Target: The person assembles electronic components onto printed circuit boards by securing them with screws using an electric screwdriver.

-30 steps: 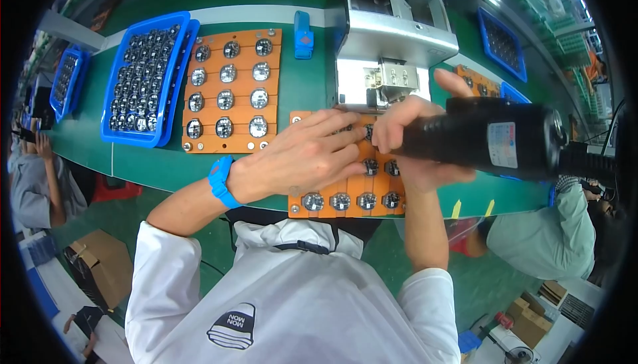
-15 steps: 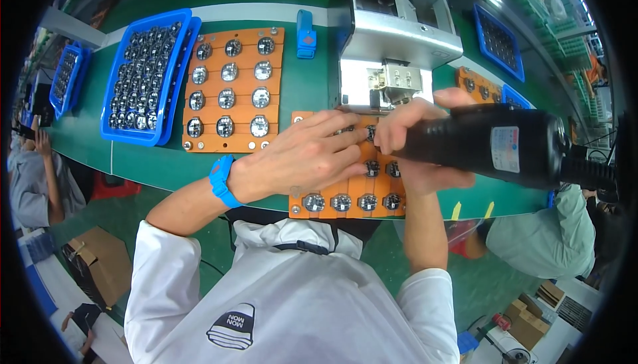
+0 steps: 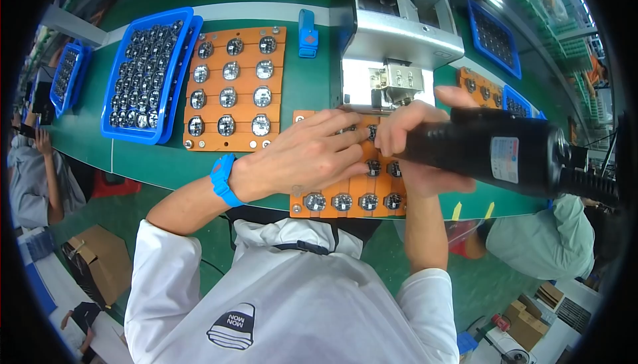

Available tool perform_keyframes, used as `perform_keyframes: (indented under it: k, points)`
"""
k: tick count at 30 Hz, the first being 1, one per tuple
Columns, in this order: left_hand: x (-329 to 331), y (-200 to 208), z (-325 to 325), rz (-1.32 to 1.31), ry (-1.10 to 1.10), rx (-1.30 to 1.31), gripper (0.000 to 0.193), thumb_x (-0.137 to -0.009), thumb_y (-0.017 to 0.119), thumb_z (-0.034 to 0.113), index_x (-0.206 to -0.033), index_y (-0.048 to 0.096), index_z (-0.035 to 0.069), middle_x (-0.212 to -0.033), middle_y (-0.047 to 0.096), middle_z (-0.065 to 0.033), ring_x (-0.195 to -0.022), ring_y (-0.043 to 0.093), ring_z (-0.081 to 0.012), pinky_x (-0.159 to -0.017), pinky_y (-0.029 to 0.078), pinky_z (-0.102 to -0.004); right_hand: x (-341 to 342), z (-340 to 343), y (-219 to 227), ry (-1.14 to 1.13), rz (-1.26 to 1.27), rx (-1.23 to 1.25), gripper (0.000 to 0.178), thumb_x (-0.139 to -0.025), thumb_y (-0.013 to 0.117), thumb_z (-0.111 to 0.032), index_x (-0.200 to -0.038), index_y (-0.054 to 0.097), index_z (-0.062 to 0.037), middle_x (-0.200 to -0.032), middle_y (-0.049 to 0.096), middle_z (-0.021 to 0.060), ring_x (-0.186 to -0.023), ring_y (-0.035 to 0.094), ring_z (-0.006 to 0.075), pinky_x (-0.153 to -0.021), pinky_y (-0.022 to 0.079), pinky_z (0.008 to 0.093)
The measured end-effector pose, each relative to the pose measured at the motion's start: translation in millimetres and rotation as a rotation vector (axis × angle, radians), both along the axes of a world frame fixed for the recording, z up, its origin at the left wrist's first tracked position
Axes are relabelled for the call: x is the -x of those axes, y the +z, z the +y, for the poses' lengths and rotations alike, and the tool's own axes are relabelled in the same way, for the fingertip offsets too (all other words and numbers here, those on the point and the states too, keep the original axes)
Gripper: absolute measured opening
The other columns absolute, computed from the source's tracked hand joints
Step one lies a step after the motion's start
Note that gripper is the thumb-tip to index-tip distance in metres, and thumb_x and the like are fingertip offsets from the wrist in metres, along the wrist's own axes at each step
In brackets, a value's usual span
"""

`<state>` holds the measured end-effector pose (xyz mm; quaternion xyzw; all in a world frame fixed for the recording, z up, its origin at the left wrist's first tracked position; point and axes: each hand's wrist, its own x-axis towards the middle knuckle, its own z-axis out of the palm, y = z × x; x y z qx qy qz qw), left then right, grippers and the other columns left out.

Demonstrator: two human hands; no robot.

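My right hand [image 3: 425,151] is wrapped round a black electric screwdriver [image 3: 478,148], held almost level, its cord running off to the right. The driver's tip is hidden behind my fingers. Under both hands lies an orange fixture board [image 3: 300,194] with rows of small round black-and-silver parts [image 3: 341,202]. My left hand [image 3: 312,154], with a blue wrist strap [image 3: 224,181], rests flat over the board's left half. Its fingers are stretched out, the fingertips beside a part near the driver. Several parts are covered by this hand.
A second loaded orange board [image 3: 236,88] lies to the left, beside a blue tray [image 3: 143,78] of the same parts. Just beyond my hands stands a metal machine [image 3: 402,31]. A blue strap [image 3: 307,35] lies near it. Another blue tray [image 3: 495,38] is at right; co-workers sit on both sides.
My hands and the screwdriver keep nearly the same place. The view has shifted very slightly.
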<state>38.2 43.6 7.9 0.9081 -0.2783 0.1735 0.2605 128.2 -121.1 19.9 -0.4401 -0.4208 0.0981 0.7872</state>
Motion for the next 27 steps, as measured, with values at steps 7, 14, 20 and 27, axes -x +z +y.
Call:
perform_keyframes:
  k: [7, 14, 20, 27]
  points:
    - [0.0, 0.2, -0.4, 0.012, -0.006, 0.002, 0.026, -0.086, 0.068, 0.028, -0.084, 0.066, 0.003, -0.107, 0.066, -0.0103, -0.112, 0.056, -0.0281, -0.094, 0.045, -0.0380, -4.5, -0.8, -1.4, 0.033, -0.029, -0.005, 0.096, -0.077, 0.049, -0.081, -0.135, 0.029, -0.0077, -0.072, 0.054, 0.0099, -0.058, 0.054, 0.0194, -0.054, 0.049, 0.0329]
    - [-0.5, 0.4, 0.2, 0.007, -0.014, 0.006, 0.025, -0.086, 0.068, 0.028, -0.083, 0.066, 0.003, -0.106, 0.066, -0.0102, -0.111, 0.056, -0.0280, -0.094, 0.045, -0.0382, -4.2, 2.4, -2.1, 0.036, -0.024, -0.045, 0.103, -0.076, 0.047, -0.083, -0.142, 0.024, -0.0076, -0.071, 0.054, 0.0091, -0.056, 0.053, 0.0185, -0.052, 0.048, 0.0320]
    - [-0.3, -1.0, -0.5, 0.007, -0.005, 0.010, 0.025, -0.086, 0.068, 0.028, -0.083, 0.065, 0.003, -0.106, 0.067, -0.0102, -0.111, 0.056, -0.0278, -0.093, 0.045, -0.0379, -3.2, 3.1, -0.9, 0.027, -0.035, -0.043, 0.105, -0.075, 0.047, -0.083, -0.143, 0.023, -0.0080, -0.071, 0.054, 0.0091, -0.055, 0.053, 0.0182, -0.052, 0.048, 0.0313]
    - [-0.4, -1.7, -0.3, 0.002, -0.001, 0.003, 0.025, -0.086, 0.068, 0.028, -0.081, 0.066, 0.004, -0.106, 0.067, -0.0101, -0.111, 0.057, -0.0277, -0.093, 0.046, -0.0378, 1.6, 0.5, 0.7, -0.029, 0.036, 0.041, 0.101, -0.075, 0.050, -0.083, -0.140, 0.026, -0.0091, -0.072, 0.054, 0.0094, -0.057, 0.054, 0.0184, -0.053, 0.048, 0.0315]
